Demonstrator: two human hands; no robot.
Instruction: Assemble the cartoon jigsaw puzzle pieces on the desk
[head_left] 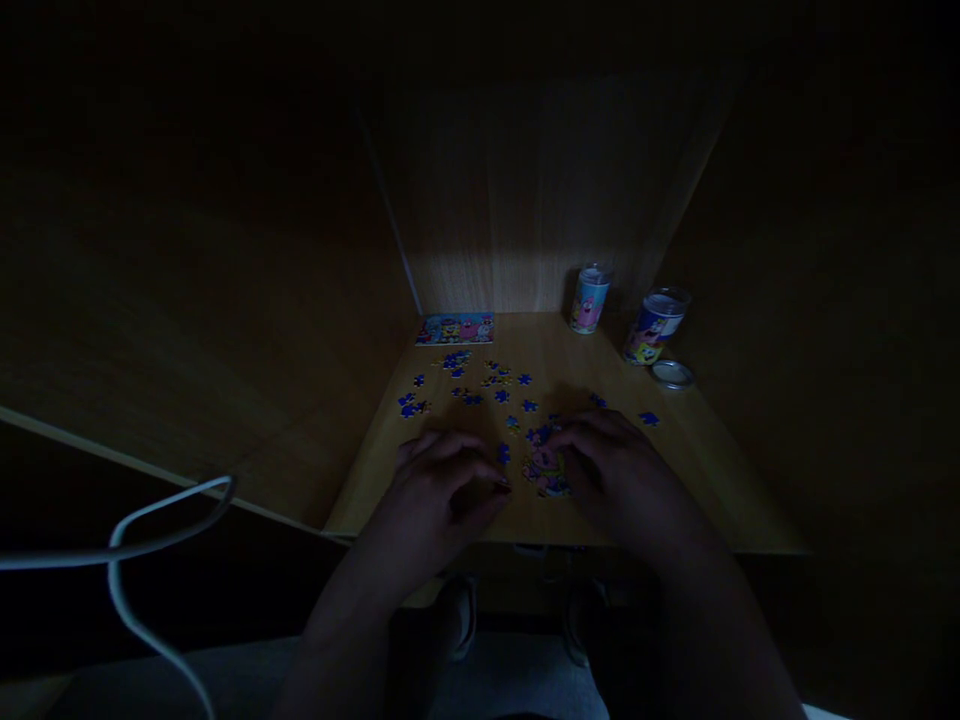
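Note:
A partly joined jigsaw puzzle [546, 470] with a pink and yellow picture lies near the table's front edge. My right hand [611, 470] is over its right side, the fingers curled down at its upper right edge; what they pinch, if anything, is hidden. Left of the puzzle, my left hand [442, 485] has thumb and index finger brought together just above the table. Something small may be between those fingertips, too dark to make out. A loose blue puzzle piece [504, 453] lies between the hands, and another piece [513, 424] sits a little farther back.
Several loose pieces [457, 362] are scattered toward the back left. A picture card [455, 329] lies against the back panel. Two cartoon-printed cans [589, 300] [654, 328] stand at back right, beside a round metal lid [671, 374]. A white cable [142, 545] loops at left. The light is dim.

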